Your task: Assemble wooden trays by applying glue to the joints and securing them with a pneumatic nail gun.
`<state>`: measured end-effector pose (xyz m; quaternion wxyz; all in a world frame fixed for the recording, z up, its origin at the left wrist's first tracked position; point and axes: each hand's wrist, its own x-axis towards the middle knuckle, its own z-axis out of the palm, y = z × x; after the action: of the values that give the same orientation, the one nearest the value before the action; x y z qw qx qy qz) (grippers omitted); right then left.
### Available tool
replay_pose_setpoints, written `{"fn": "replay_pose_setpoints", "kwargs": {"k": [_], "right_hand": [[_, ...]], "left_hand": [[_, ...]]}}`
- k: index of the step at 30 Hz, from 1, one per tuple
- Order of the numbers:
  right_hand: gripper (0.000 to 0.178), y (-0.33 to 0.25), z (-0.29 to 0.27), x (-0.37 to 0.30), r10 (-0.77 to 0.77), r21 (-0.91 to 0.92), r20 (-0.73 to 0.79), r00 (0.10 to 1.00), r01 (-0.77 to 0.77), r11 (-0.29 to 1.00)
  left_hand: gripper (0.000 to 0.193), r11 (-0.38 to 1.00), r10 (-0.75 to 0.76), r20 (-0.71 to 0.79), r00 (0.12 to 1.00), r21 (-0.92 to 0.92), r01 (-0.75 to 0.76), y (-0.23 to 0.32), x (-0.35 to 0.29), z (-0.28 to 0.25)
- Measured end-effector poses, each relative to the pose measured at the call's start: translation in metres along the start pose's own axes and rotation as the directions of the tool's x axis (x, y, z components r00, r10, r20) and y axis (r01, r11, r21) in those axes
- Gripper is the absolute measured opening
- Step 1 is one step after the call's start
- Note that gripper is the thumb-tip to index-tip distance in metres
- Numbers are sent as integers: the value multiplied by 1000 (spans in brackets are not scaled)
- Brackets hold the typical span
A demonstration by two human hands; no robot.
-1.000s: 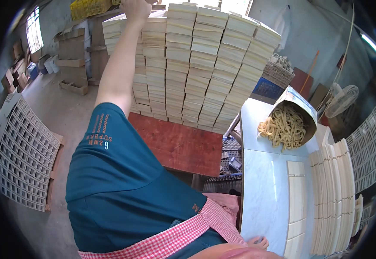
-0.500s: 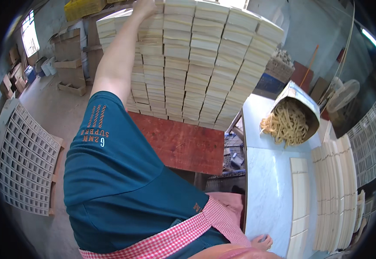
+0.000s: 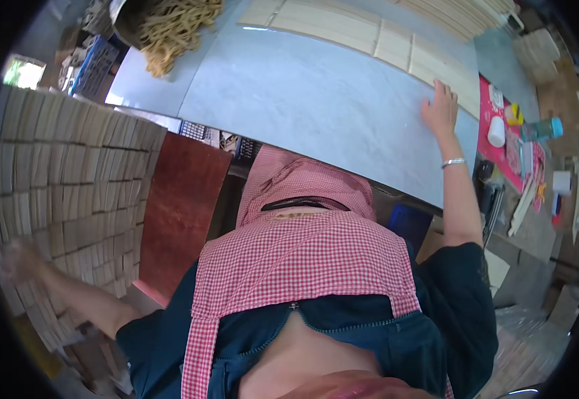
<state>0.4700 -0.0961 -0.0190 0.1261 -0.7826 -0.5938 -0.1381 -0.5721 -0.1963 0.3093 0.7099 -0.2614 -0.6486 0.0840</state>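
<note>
My right hand [image 3: 442, 110] rests on the pale blue-grey tabletop [image 3: 316, 100]. Its fingers are stretched out, the tips touching or very near a row of flat cream-coloured slats [image 3: 396, 50]. Nothing shows in its grip. Out to the left, my left hand [image 3: 20, 259] is beside a tall stack of cream-coloured bundles [image 3: 77, 176]. Motion smears its fingers, so whether it holds a bundle cannot be made out.
A container of tan elastic bands [image 3: 173, 30] lies tipped at the table's far left, bands spilling out. A reddish-brown board [image 3: 183, 206] lies beside the stack. At right, a white bottle [image 3: 495, 132] and a teal-capped bottle [image 3: 542, 130] stand on a red surface [image 3: 485, 120].
My view has turned from the stack toward the table, putting the stack at the left. My left hand, earlier at the stack's top, is now blurred beside it. My right hand remains on the table.
</note>
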Motion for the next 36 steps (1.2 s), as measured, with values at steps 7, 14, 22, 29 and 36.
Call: {"fn": "replay_pose_setpoints", "kwargs": {"k": [7, 14, 22, 29, 36], "right_hand": [[55, 42, -13, 28, 25, -81, 343, 939, 3, 997], [45, 47, -36, 14, -197, 86, 381, 903, 177, 980], [28, 54, -63, 31, -183, 37, 343, 921, 182, 983], [27, 37, -76, 29, -74, 88, 241, 968, 55, 995], [27, -38, -66, 14, 70, 230, 253, 965, -130, 964]], "left_hand": [[47, 187, 164, 33, 986, -982, 1, 335, -6, -338], [65, -416, 348, -387, 854, -880, -229, 471, 1, -480], [50, -294, 672, -453, 586, -889, -350, 569, 1, -464], [34, -281, 901, -325, 286, -942, -185, 520, 14, -475], [37, -383, 859, -379, 346, -922, -59, 474, -14, -493]]}}
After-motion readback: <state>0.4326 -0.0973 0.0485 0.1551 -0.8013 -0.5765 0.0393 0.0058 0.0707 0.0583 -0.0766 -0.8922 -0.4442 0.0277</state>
